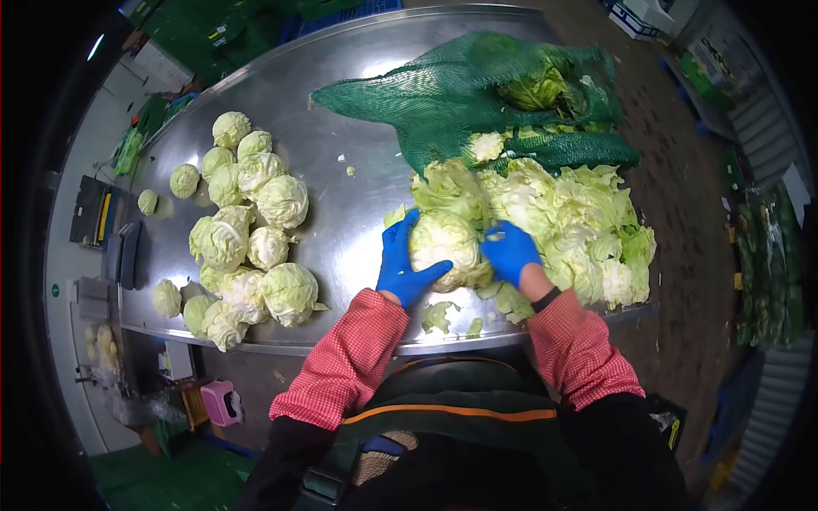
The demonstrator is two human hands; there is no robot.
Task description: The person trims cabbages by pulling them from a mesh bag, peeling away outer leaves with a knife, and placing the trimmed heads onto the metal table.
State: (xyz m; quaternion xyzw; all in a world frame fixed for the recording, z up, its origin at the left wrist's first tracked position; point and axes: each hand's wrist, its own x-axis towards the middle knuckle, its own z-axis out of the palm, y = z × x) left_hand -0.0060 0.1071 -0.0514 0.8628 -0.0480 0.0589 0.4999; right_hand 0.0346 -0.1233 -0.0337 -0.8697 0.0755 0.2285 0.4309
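Observation:
A pale green cabbage (445, 241) with loose outer leaves sits at the front of the steel table. My left hand (404, 260), in a blue glove, holds its left side, thumb across the front and fingers along the edge. Against the cabbage's right side, my gloved right hand (511, 249) has its fingers curled in; whatever they grip is hidden. A wide heap of torn cabbage leaves (567, 217) lies just right of that hand. Small leaf scraps (439, 316) rest in front of the cabbage.
Several trimmed cabbages (282, 203) are grouped on the left of the steel table (354, 204). A green mesh sack (409, 94) lies at the back right, with a leafy cabbage (535, 89) inside. Below the table's left end is a pink container (221, 402).

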